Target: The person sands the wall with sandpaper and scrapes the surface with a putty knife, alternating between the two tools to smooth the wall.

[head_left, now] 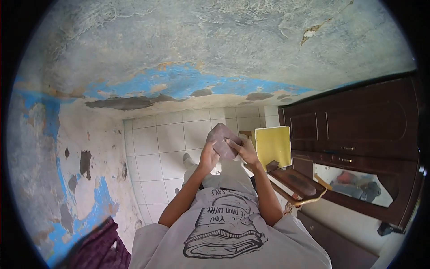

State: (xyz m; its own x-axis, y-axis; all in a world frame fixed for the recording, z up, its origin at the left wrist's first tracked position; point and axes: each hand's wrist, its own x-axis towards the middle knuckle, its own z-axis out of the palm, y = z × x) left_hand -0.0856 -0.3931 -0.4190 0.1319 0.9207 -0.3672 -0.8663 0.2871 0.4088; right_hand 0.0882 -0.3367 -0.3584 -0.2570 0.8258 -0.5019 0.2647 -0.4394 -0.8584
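A brownish-mauve sheet of sandpaper (222, 134) is held up in front of my body, above the floor. My left hand (208, 157) grips its lower left edge with the fingers behind it. On the other side my right hand (244, 150) pinches the sheet, the thumb lying across its face. The sheet looks bent or folded towards its top. Part of its lower edge is hidden by my hands.
Ahead rises a rough grey wall (179, 40) with a peeling blue band. A yellow-topped stool (274, 141) carries a small brown piece (272, 165). Right of it are a wooden chair (298, 183) and a dark cabinet (358, 121). Purple cloth (101, 246) hangs lower left.
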